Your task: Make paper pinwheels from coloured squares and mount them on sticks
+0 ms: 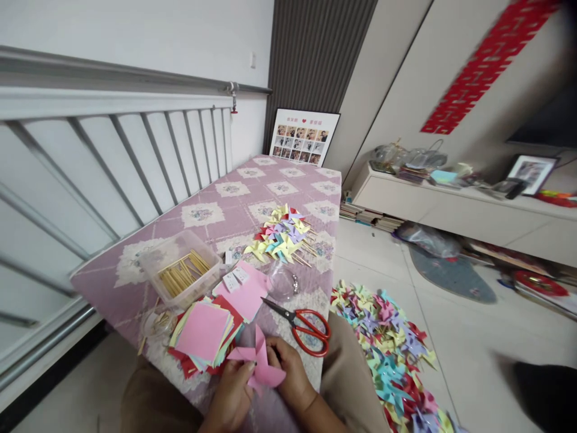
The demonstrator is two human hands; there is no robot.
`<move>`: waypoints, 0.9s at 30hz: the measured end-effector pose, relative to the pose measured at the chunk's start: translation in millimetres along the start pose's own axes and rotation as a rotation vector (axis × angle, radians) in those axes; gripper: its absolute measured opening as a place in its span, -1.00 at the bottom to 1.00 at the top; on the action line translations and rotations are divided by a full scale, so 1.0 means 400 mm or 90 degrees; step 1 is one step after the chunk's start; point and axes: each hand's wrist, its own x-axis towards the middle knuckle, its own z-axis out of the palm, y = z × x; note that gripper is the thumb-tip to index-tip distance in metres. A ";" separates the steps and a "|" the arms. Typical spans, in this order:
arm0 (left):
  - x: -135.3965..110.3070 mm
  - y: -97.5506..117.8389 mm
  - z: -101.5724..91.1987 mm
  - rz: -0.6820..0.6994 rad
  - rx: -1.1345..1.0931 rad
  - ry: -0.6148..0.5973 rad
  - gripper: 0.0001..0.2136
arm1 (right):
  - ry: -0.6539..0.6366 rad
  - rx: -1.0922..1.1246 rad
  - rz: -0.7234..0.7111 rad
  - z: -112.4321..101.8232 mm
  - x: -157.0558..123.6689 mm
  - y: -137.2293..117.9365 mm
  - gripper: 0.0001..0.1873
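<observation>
In the head view, your left hand (232, 390) pinches the pink pinwheel (261, 359), bottom middle; your right hand (292, 374) curls beside it, grip hidden. Many made pinwheels (387, 352) lie lower right; paper squares (204, 331), lower left, are still flat.

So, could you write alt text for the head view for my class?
A left hand grips a pink pinwheel, right hand against it, over a patterned tablecloth. On the cloth are red-handled scissors, stacked coloured paper, an open box of sticks and more pinwheels; many others lie on the floor.
</observation>
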 end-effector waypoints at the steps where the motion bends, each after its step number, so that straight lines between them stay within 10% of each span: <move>1: -0.002 0.003 0.008 0.021 -0.001 0.007 -0.64 | -0.004 0.014 0.006 -0.002 0.000 0.001 -0.76; 14: -0.003 0.012 0.053 0.111 -0.019 0.038 -0.75 | -0.045 0.099 0.018 -0.013 0.011 0.017 -0.93; 27: -0.007 0.010 0.003 -0.052 -0.032 -0.170 -0.82 | 0.005 0.102 0.083 -0.013 0.034 0.011 -0.77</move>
